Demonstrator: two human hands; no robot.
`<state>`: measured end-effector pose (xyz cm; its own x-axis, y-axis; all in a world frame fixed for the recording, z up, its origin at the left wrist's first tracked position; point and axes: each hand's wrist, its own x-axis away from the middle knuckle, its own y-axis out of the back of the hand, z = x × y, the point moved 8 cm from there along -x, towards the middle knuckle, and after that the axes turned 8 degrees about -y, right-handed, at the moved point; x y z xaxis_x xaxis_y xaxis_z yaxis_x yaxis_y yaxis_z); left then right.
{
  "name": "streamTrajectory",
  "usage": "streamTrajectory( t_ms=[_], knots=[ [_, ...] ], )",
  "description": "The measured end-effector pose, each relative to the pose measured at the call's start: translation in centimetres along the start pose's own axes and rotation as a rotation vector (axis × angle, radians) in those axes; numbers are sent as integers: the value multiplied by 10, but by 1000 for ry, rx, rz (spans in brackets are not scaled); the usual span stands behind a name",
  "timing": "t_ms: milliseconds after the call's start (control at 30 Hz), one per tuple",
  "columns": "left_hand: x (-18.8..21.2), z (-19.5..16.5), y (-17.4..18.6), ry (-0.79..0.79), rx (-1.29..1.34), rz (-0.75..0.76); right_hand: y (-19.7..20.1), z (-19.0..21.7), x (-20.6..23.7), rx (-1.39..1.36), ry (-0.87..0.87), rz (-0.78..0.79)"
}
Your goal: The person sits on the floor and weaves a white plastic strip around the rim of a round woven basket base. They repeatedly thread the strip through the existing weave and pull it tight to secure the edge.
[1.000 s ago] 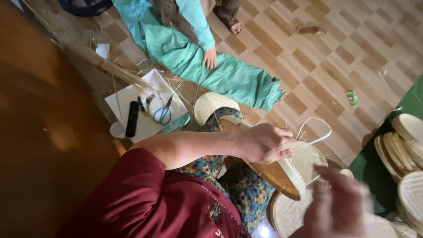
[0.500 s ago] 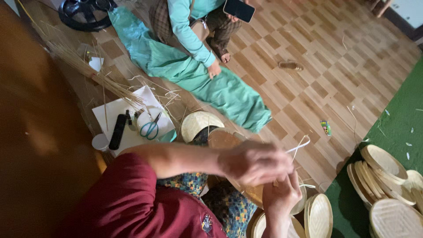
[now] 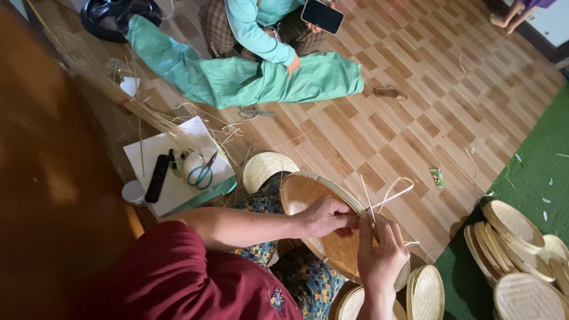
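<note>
Wood-pattern floor under me, green mat [image 3: 533,178] off to one side.

Left hand [image 3: 327,216]: fingers curled shut over the rim of the tray [image 3: 308,198], a round woven bamboo dish resting tilted on my lap. Right hand [image 3: 379,255]: closed too, fingertips pinching a pale strip [image 3: 396,191] where it meets the rim. The strip's free end loops up and out past the tray edge.

Handling, as I judge it: tray is light and fairly stiff at the rim, springier across the woven middle. Best held at the rim, thumb on one face and fingers on the other; pressing on the centre would flex the weave. Strip looks thin, smooth and whippy, likely to slip or kink if bent sharply, so the grip belongs close to the binding point, not out on the loop.

Just beyond the tray: a small round lid [image 3: 268,167] flat on the floor. Further left, a white board [image 3: 169,189] with scissors [image 3: 203,173] and a black bar [image 3: 157,178] on it. Loose splints [image 3: 142,115] lie fanned beside it.

Near my right side, finished trays stand in stacks [image 3: 515,237] at the mat's edge.

Across the floor another person sits with a teal cloth [image 3: 237,80], phone [image 3: 321,15] in one hand; a second pair of scissors [image 3: 256,112] lies near them.
</note>
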<state>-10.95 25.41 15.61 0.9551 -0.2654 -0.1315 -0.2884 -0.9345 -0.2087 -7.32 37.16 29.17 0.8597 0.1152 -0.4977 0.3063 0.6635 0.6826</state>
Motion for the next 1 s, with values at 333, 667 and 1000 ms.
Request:
streamTrajectory(
  t_ms=[333,667,1000],
  knots=[
    [-6,8,-3,-8,71,-34,-11,-17,22,66,89,-111],
    [113,87,105,5,-791,314,1,-119,-21,78,-125,-179],
    [257,135,243,877,-1145,960,6,-93,-19,94,-38,-117]
  ],
)
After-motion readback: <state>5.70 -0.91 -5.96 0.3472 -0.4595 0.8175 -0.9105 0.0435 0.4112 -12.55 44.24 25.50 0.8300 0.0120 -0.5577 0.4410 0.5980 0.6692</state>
